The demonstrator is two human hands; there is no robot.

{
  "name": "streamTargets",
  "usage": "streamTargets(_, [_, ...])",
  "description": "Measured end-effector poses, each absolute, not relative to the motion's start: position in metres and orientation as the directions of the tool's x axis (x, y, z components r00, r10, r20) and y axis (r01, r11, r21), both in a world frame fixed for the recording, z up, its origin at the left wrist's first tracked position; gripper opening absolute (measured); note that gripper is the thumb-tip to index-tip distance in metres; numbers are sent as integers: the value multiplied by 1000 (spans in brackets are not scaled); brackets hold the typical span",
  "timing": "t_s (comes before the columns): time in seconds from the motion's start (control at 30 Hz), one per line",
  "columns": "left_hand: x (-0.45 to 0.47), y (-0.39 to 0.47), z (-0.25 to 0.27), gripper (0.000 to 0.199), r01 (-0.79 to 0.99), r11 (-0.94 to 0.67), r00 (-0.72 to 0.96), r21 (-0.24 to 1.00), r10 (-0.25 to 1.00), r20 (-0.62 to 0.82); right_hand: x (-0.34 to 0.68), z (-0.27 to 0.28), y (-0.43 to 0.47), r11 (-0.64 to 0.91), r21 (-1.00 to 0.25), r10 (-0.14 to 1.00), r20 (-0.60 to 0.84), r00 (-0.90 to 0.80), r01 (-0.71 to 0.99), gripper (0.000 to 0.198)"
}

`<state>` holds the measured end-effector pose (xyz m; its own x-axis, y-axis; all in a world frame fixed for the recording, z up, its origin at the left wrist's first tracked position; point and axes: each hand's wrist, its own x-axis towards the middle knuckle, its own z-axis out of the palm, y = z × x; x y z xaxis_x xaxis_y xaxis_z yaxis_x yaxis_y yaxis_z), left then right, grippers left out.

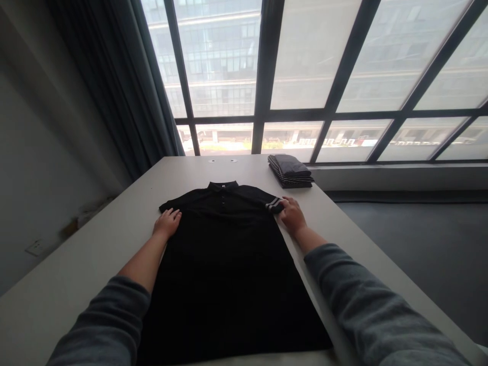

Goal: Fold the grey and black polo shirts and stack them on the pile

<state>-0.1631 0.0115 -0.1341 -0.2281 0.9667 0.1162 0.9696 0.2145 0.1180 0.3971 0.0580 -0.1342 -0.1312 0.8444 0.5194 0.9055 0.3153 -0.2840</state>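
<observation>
A black polo shirt (229,274) lies spread front side up on the white table (102,239), its collar pointing toward the window. My left hand (168,222) rests flat on the shirt's left side, just below that sleeve, with its fingers stretched out. At the opposite sleeve, which carries light stripes near its hem, my right hand (292,216) has its fingers closed on the cuff edge. The shirt's bottom hem runs near the table's front edge.
A stack of folded dark garments (290,172) sits at the table's far right corner. Beyond it are large windows (221,61) with dark frames. A dark curtain (125,86) hangs at the left, and grey floor (412,239) shows on the right.
</observation>
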Motion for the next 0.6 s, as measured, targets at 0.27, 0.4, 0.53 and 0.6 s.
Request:
streamTargets(0.27, [-164, 12, -137, 63, 970, 211, -227, 121, 964, 139, 375, -128, 43, 382, -238, 914, 239, -327, 893, 45])
streamTargets(0.4, [-161, 9, -132, 62, 971, 205, -222, 122, 964, 145, 378, -127, 50, 258, -230, 953, 220, -208, 938, 47])
streamTargets(0.53, [-158, -6, -126, 66, 973, 190, -210, 129, 964, 166, 379, -128, 45, 186, -213, 971, 190, -146, 959, 52])
streamTargets(0.6, [-157, -22, -124, 68, 977, 170, -191, 127, 966, 176, 378, -127, 33, 208, -198, 961, 222, -163, 958, 57])
